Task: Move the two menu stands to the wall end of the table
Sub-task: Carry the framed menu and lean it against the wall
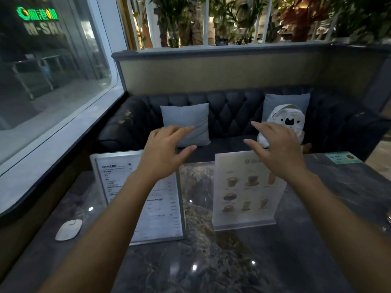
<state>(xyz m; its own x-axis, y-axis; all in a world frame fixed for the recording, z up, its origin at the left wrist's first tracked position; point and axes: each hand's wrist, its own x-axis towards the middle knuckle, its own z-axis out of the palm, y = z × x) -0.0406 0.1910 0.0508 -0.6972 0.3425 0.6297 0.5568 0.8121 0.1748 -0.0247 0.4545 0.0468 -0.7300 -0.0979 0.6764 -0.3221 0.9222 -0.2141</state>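
Both your hands are spread and grasp nothing: left hand (164,150) above the text menu stand (118,187), right hand (277,149) above the picture menu stand (245,193). Stands upright, side by side on the marble table (211,261).

Background clutter, booth seat and tabletop
Dark tufted sofa (232,115) with two grey cushions (184,121); white cat-face bag (285,121) against the right one. White puck (68,229) and green card (342,157) on marble table (211,267).
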